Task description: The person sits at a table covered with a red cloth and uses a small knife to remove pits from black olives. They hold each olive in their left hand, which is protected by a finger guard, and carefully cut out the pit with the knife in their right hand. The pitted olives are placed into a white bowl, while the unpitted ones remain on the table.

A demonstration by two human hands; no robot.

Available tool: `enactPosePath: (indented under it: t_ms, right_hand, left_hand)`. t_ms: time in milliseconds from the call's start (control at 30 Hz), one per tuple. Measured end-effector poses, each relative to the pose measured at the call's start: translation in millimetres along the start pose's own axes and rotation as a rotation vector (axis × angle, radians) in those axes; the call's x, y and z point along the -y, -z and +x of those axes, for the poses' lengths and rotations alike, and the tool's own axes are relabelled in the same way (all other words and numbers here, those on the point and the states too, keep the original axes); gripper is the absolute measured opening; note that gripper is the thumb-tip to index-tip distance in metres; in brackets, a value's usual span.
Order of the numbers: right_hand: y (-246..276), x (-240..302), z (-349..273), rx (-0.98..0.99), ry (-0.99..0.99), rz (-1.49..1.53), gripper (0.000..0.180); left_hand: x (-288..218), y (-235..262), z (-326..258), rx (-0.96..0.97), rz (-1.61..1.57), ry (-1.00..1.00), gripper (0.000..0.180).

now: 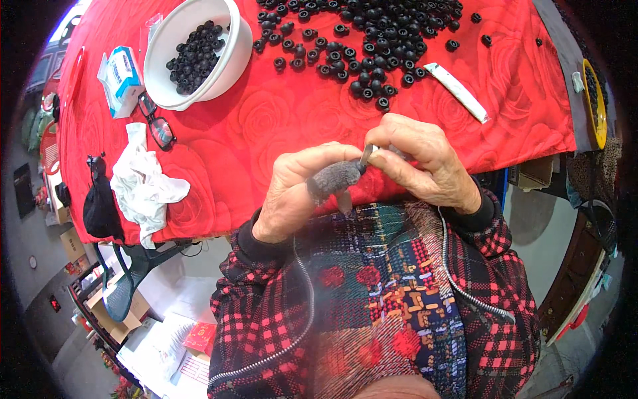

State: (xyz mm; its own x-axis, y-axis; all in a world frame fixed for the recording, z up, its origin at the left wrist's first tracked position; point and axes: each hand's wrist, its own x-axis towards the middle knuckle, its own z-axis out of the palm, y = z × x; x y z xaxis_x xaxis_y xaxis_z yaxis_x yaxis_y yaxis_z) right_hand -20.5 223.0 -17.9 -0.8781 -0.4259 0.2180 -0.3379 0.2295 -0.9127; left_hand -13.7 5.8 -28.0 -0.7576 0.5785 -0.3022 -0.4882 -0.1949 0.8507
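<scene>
My left hand is closed in a pinch on a small black round part, mostly hidden by the fingers. A grey fuzzy sleeve wraps one of its fingers. My right hand is closed on a small metal blade, its end against the black part. Both hands meet above the near edge of the red table cover. Beyond them spreads a loose pile of black round parts with holes. More such black parts lie in a white plastic bowl at the far left.
A white narrow packet lies right of the pile. Left are a blue-and-white box, black-framed glasses, a crumpled white cloth and a black cloth item. A yellow-rimmed container stands at the far right.
</scene>
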Motion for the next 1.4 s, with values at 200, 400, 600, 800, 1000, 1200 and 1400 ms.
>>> enactPosePath:
  t_ms: [200, 400, 600, 800, 1000, 1200, 1400]
  right_hand:
    - [0, 0, 0, -0.010, 0.000, 0.003, 0.011]
    - [-1, -2, 0, -0.015, 0.006, -0.004, 0.010]
    - [1, -3, 0, 0.004, 0.002, -0.003, 0.011]
    - [-1, -15, -3, 0.029, 0.075, 0.068, 0.010]
    - [4, -13, -8, 0.227, 0.120, 0.084, 0.006]
    - [11, -4, -17, 0.072, -0.109, 0.363, 0.013]
    - [-14, 13, -10, -0.195, -0.237, 0.219, 0.020]
  left_hand:
    - [1, -1, 1, -0.005, -0.004, -0.010, 0.025]
    - [0, 0, 1, 0.004, -0.017, 0.003, 0.024]
    - [0, 0, 1, 0.008, -0.025, 0.013, 0.025]
    - [-1, -2, 2, 0.033, -0.089, 0.040, 0.025]
    - [4, 7, 6, -0.055, -0.329, 0.053, 0.027]
    - [1, 0, 5, -0.175, -0.160, -0.140, 0.024]
    - [11, -8, 5, -0.257, 0.347, -0.412, 0.017]
